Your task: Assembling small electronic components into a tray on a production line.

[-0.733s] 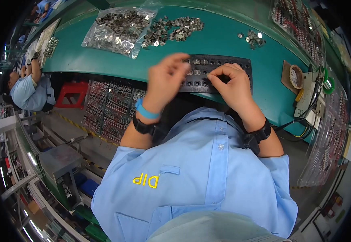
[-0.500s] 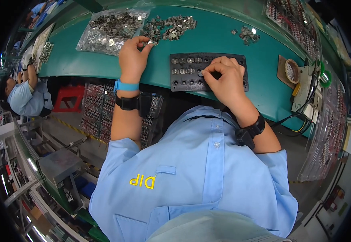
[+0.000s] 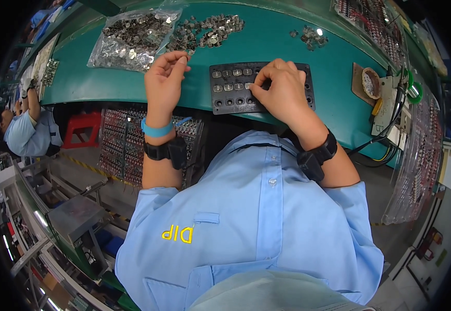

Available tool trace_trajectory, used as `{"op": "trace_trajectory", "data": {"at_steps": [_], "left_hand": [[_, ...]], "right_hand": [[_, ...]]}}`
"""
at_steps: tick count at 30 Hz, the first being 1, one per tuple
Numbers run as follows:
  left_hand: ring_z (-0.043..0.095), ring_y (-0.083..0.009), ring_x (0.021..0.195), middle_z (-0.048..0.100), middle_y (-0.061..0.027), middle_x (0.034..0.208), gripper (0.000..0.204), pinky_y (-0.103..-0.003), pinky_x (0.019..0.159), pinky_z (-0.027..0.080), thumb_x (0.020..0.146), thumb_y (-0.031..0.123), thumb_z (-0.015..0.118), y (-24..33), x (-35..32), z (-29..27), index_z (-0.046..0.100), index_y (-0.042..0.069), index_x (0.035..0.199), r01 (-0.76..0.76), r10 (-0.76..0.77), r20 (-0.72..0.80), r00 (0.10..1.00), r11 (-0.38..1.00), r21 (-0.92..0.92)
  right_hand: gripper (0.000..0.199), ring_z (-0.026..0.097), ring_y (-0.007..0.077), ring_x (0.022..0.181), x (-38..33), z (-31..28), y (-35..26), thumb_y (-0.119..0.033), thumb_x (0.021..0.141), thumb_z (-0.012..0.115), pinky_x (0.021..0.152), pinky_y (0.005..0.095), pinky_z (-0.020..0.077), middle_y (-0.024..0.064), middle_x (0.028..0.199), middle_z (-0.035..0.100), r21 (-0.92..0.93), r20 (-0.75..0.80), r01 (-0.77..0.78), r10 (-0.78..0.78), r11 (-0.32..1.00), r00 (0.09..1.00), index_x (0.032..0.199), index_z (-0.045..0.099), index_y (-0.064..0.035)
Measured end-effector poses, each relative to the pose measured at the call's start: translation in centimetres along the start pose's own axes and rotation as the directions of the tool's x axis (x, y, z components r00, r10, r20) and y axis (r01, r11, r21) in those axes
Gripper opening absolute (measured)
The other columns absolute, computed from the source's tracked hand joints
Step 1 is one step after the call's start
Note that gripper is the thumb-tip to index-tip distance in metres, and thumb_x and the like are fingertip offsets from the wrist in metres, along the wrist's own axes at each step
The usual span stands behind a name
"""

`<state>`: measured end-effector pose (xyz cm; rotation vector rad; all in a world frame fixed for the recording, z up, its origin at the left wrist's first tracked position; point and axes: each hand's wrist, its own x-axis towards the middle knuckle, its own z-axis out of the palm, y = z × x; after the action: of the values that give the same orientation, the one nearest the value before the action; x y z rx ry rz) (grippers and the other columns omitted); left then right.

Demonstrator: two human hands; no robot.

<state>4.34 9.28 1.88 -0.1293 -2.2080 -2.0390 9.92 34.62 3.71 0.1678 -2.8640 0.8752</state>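
Clear plastic bag of small silvery metal parts lying flat at upper left of the green bench, mouth open toward the right. Loose heap of the same parts spilled just beside the bag mouth; smaller scatter of parts well apart, farther right. Yellow lettering on the chest of the light blue shirt, not transcribed.

Black perforated tray flat near the bench's front edge, between the two hands. Upper rows partly filled with silvery parts, lower row showing open round holes.

Left hand on the bench just left of the tray, near the loose heap; fingertips drawn narrow together in a pinch. Anything held in the pinch too small to tell. Blue band and black wrist device on that forearm.

Right hand resting over the tray's right half, hiding those holes; fingers curled narrow, thumb and forefinger pinched at a part in the tray's middle rows. Black wrist device on that forearm too.

At right end of bench: brown pad with a round coil, a fixture with cables, yellow-and-green items beside it. Racks of circuit boards below the bench front. Second person in light blue seated far left, apart from the work.
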Motion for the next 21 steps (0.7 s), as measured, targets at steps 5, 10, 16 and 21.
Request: {"op": "trace_trajectory", "data": {"at_steps": [5,10,16,21], "left_hand": [[0.064,-0.0091,0.086,0.069,-0.0062,0.101,0.016,-0.021,0.07,0.048,0.097,0.01,0.062,2.0,-3.3,0.3,0.066,0.0,0.109,0.086,-0.075,0.092,0.993,0.989,-0.119],[0.061,-0.006,0.079,0.069,-0.0047,0.099,0.015,-0.019,0.067,0.046,0.097,0.009,0.061,2.2,-5.6,0.8,0.066,0.001,0.108,0.157,-0.139,0.107,0.985,0.97,-0.187],[0.056,-0.0037,0.068,0.067,-0.0014,0.087,0.014,-0.017,0.06,0.045,0.096,0.01,0.064,1.5,-7.0,2.4,0.07,0.001,0.104,0.257,-0.227,0.19,0.955,0.954,-0.156],[0.055,-0.0033,0.062,0.066,0.0005,0.076,0.013,-0.018,0.055,0.044,0.093,0.01,0.068,1.6,-8.4,2.8,0.074,0.001,0.1,0.258,-0.244,0.194,0.95,0.965,-0.049]], "right_hand": [[0.008,0.054,0.0256,0.1,-0.9,-0.5,-0.5,-0.016,0.076,0.074,0.087,0.0405,0.0351,0.0021,0.096,0.062,-0.091,-0.107,0.218,-0.227,0.972,0.968,0.084,0.074,-0.0141],[0.015,0.055,0.0265,0.101,-1.7,-0.6,-0.9,-0.012,0.076,0.07,0.087,0.0395,0.0362,0.0035,0.1,0.064,-0.298,-0.06,0.445,-0.482,0.844,0.874,0.09,0.075,-0.0136],[0.016,0.062,0.0292,0.098,6.0,0.7,-3.2,-0.013,0.078,0.068,0.083,0.0424,0.0462,0.0072,0.098,0.07,-0.044,0.123,0.344,-0.336,0.938,0.934,0.093,0.075,-0.0118],[0.014,0.065,0.031,0.094,11.0,6.3,-5.7,-0.018,0.081,0.069,0.079,0.0458,0.0534,0.0088,0.092,0.072,0.013,0.129,0.312,-0.311,0.95,0.942,0.093,0.075,-0.0134]]}}
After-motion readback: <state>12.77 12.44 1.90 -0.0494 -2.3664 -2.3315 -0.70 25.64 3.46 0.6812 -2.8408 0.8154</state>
